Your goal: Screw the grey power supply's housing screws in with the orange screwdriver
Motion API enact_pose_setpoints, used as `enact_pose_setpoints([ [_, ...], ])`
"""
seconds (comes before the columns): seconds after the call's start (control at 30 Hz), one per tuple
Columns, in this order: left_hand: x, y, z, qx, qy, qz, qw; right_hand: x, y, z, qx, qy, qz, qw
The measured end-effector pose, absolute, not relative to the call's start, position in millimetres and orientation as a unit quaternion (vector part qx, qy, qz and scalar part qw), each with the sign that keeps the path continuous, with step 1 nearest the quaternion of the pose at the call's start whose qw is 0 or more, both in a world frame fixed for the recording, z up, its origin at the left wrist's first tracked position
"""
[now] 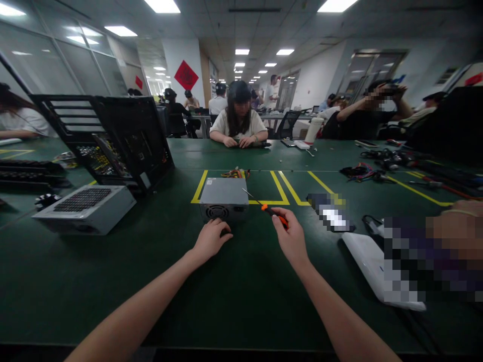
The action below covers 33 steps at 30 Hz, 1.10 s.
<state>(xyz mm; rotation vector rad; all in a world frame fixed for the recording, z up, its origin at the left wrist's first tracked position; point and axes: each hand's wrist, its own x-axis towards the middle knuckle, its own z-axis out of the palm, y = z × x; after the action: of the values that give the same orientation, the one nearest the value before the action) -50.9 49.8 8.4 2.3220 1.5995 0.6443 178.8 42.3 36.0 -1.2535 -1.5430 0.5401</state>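
A grey computer power supply stands in front of me, its fan grille and socket facing my side and a bundle of coloured wires behind it. My left hand is at its lower front edge, fingers loosely bent and thumb apart, with nothing seen in it. Whether the fingertips touch the casing I cannot tell. My right hand is closed around the orange-and-black handle of a screwdriver. The thin shaft points up and left, its tip near the right side of the power supply in view.
On the left are another power supply and a black computer case. A blurred phone-like device, a white flat device and cables lie to the right. Across the green table sits a person.
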Motion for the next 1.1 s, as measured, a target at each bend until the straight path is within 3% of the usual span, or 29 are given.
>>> enact_pose_setpoints([
  [0.27, -57.8, 54.5, 11.7, 0.773, 0.533, 0.264, 0.222, 179.8, 46.3, 34.1, -0.511, -0.594, 0.364, 0.504],
  [0.47, -75.7, 43.8, 52.2, 0.616, 0.464, 0.471, 0.429, 170.8, 34.8, 42.4, -0.476, -0.589, 0.452, 0.472],
  [0.63, -89.0, 32.5, 66.5, 0.437, 0.4, 0.588, 0.551, 148.8, 6.7, 54.7, -0.415, -0.546, 0.602, 0.41],
  [1.1, -95.9, 27.6, 40.3, 0.238, 0.251, 0.583, 0.735, 113.1, -20.5, 38.8, -0.397, -0.45, 0.747, 0.285],
])
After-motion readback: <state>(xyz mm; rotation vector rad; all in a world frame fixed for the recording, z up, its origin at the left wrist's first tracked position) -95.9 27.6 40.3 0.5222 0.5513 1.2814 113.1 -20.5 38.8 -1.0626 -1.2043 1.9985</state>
